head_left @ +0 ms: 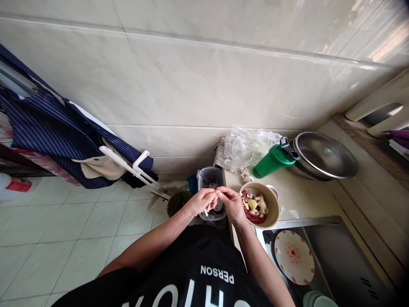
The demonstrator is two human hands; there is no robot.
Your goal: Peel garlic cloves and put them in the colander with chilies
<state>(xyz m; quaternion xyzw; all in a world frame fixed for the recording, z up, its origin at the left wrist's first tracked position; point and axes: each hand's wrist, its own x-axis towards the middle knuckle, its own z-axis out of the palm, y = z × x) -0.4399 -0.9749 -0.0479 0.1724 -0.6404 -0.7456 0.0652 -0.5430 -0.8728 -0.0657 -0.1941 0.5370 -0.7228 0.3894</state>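
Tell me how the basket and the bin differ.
The basket is tan and round; the bin is grey and squarish. The basket stands on the counter, while the bin stands lower, beside it. The basket shows red chilies; the bin's contents are partly hidden by the left hand and right hand. Both are open-topped.

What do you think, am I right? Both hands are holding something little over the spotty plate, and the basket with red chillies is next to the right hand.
Not over the spotty plate: the head view shows the left hand and right hand above the grey bin, holding something little. The basket with red chillies is next to the right hand, as you said.
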